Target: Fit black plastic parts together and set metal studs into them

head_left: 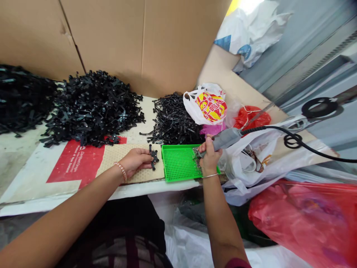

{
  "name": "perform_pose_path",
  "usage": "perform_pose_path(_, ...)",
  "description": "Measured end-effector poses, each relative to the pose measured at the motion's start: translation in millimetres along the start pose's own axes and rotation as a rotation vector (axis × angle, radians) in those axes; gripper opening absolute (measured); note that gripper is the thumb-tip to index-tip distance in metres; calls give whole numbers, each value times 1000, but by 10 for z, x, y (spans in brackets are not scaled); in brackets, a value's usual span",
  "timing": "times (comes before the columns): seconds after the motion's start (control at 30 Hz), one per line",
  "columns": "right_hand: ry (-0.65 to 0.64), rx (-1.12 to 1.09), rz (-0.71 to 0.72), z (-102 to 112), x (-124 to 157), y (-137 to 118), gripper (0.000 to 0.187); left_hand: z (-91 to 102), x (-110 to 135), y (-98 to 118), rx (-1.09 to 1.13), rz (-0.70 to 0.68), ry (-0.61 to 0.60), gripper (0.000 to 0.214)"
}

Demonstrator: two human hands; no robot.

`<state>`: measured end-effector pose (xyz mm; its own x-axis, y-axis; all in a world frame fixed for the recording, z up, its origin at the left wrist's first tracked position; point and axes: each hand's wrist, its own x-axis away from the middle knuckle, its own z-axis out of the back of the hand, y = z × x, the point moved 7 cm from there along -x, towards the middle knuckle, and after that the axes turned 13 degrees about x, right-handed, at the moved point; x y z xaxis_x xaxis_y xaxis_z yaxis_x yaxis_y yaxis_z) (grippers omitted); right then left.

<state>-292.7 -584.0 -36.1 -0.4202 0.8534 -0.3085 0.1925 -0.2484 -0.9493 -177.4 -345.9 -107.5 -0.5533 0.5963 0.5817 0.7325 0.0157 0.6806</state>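
Note:
My left hand lies low over a tan textured mat and pinches a small black plastic part with several arms. Wrapped in my right hand is a grey corded electric screwdriver, lying nearly level. Its tip points down and left over the right end of a green perforated tray. Small metal screws are heaped there, partly hidden by the tool and my hand. I cannot tell whether the tip touches a screw.
A big heap of black parts stands behind the mat, with another heap farther left. Slim black pieces lie behind the tray. Plastic bags crowd the right side. The tool's black cable runs off right.

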Motion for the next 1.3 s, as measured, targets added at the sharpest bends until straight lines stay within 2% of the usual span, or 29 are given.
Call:
perform_pose_path(0.13, -26, -18, 30, -12, 29, -124, 35, 3, 5, 9, -2, -6, 13, 12)
perform_pose_path(0.23, -173, 88, 101, -41, 69, -246, 33, -5, 18, 15, -4, 0, 19, 11)
perform_pose_path(0.3, -306, 167, 172, -37, 111, -287, 39, -11, 24, 17, 0, 2, 19, 10)
perform_pose_path(0.4, -346, 272, 244, 126, 148, -243, 48, -14, 20, 11, 11, -1, 22, 11)
perform_pose_path(0.47, -337, 499, 300, 249, 181, -173, 43, -13, 11, 0, 16, -1, 22, 13)
perform_pose_path(0.6, -446, 1129, 511, 301, 378, -61, 43, -6, -6, -13, 18, -12, 17, 13)
perform_pose_path(0.73, -475, 1398, 616, 290, 561, -45, 41, 2, -16, -21, 23, -20, 11, 14)
perform_pose_path(0.9, -472, 1418, 623, 305, 672, -46, 38, -1, -11, -13, 24, -32, 10, 13)
perform_pose_path(1.1, -465, 1327, 577, 413, 825, -43, 35, -21, 29, 11, 24, -34, 22, 11)
perform_pose_path(1.3, -377, 1127, 479, 503, 734, -159, 32, -26, 56, 26, 16, -32, 39, 11)
